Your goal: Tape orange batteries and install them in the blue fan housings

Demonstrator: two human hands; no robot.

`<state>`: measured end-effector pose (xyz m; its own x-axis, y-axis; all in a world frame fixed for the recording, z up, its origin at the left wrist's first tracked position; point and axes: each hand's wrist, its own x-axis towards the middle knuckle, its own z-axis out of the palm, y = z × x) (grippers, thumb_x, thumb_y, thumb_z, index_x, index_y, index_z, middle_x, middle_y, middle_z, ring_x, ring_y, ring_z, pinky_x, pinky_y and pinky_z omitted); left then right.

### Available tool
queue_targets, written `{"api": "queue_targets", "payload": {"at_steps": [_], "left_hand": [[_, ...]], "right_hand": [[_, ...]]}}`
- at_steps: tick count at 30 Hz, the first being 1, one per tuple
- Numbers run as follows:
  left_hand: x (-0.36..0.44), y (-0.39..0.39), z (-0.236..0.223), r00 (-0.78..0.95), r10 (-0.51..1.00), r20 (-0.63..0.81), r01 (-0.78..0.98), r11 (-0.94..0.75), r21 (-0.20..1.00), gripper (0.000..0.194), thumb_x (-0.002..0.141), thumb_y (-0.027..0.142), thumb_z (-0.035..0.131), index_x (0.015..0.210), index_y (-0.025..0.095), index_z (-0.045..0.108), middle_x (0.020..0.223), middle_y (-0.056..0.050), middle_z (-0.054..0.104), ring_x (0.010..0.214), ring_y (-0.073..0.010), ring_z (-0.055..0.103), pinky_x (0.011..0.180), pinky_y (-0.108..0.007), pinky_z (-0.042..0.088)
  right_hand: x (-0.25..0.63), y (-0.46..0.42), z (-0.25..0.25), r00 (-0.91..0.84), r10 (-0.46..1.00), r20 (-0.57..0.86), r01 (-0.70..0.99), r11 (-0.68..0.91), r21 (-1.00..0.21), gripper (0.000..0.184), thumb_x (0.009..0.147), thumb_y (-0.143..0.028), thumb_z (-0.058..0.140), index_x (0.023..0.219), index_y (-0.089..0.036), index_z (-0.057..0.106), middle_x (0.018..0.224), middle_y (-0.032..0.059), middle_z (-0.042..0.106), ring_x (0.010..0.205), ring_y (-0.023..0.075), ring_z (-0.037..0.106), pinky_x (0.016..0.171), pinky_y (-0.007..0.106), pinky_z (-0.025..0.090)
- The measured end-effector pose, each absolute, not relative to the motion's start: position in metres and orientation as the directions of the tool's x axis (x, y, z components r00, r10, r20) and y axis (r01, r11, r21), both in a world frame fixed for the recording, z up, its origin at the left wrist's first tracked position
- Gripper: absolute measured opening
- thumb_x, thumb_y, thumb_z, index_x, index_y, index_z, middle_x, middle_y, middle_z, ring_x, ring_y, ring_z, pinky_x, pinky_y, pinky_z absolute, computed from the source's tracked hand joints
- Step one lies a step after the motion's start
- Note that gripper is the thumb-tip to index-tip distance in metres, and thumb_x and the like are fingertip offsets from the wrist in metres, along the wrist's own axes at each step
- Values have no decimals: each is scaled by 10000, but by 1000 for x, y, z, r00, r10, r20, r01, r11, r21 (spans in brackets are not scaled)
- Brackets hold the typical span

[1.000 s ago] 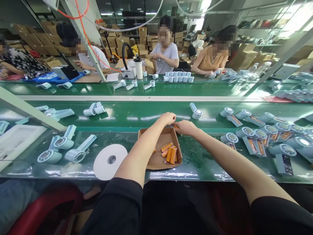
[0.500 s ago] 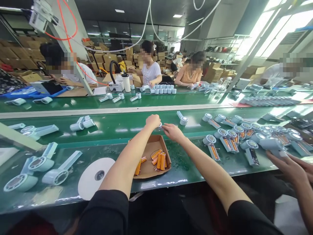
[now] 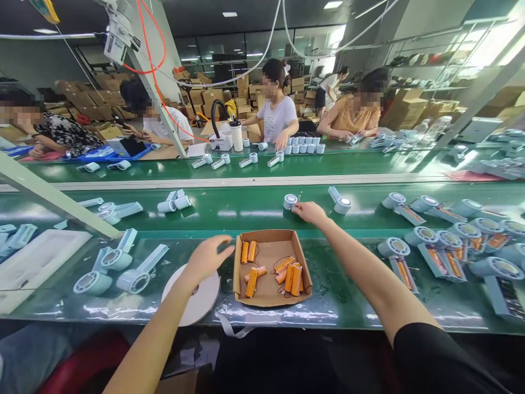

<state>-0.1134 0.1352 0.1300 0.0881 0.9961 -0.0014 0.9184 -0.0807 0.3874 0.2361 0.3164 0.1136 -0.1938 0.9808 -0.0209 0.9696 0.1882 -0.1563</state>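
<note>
My right hand (image 3: 310,212) reaches over the green belt, its fingertips closed at the edge of a light blue fan housing (image 3: 291,201). A thin wire end sticks up beside that housing. To its right lies another fan housing (image 3: 342,205) with its handle pointing away. My left hand (image 3: 210,256) is held in the air between the white tape roll (image 3: 192,306) and the cardboard tray (image 3: 272,238), thumb and fingers apart, holding nothing. Several orange battery packs (image 3: 292,279) with dark wires lie in the tray.
Several fan housings (image 3: 138,276) lie at the left, and many more with batteries in their handles (image 3: 404,273) at the right. A white foam board (image 3: 41,268) is at far left. A slanted metal post (image 3: 61,197) stands there. Co-workers sit across the belt.
My left hand has let go of the fan housing and drawn back to the left of the tray. My right hand stays at the housing. The view has turned left.
</note>
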Motion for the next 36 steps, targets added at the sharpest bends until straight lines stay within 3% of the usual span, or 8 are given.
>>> {"api": "queue_targets", "payload": {"at_steps": [4,8,13,18,22,27,33,36], "left_hand": [[-193,20,80,59,997,-49,976,-47,212,646,776,451,748,1406,318,704,1501,-66,672,1434,-359,582,1165,-487,505],[-212,-27,58,91,996,12,987,-92,131,639,776,334,758,1411,305,696,1437,-82,714,1419,-380,580,1137,-506,527],[-188,-19,75,41,909,414,981,-115,155,636,839,435,781,1431,267,618,1290,-128,742,1299,-390,591,1110,-544,524],[-139,3,90,3,753,658,954,-199,223,682,897,420,774,1500,270,493,1312,-136,679,1356,-385,515,1111,-559,513],[-113,14,87,-14,781,624,920,-234,314,676,895,398,785,1487,268,484,1348,-138,655,1375,-373,502,1100,-538,529],[-105,9,80,-23,824,567,915,-212,344,691,883,395,803,1479,281,474,1355,-138,652,1375,-377,506,1100,-556,526],[-101,2,84,19,761,648,947,-222,234,770,872,396,822,1543,277,462,1322,-146,675,1372,-415,490,1107,-590,499],[-94,2,90,65,728,682,961,-230,154,789,874,369,824,1575,282,473,1293,-139,707,1342,-418,514,1128,-598,461]], "right_hand": [[245,332,113,-198,979,-44,973,191,-133,381,1079,-373,508,1291,-247,798,1281,111,793,1182,275,713,973,325,513],[240,323,124,-106,994,0,993,106,-53,417,1060,-388,531,1331,-163,754,1291,199,758,1185,338,683,938,398,524],[194,240,152,-381,910,164,902,405,-152,374,1066,-417,538,1253,-177,755,1305,164,740,1192,312,661,986,376,511],[134,153,147,-642,728,-239,766,598,-235,542,1003,-668,575,1300,-236,711,1025,134,804,933,330,767,773,366,543],[126,136,133,-755,586,-293,650,728,-220,302,1029,-412,623,1288,-307,739,1019,102,800,922,299,776,731,320,521],[154,143,138,-757,620,-208,650,747,-141,218,1000,-217,645,1122,-240,825,1086,131,785,1037,305,746,793,332,550],[200,132,153,-604,785,139,436,471,-766,349,1053,-450,570,1182,-238,815,985,52,810,859,225,748,737,309,585],[197,105,152,-480,847,229,254,384,-888,436,1050,-556,558,1102,-205,811,860,49,793,757,215,730,658,299,562]]}}
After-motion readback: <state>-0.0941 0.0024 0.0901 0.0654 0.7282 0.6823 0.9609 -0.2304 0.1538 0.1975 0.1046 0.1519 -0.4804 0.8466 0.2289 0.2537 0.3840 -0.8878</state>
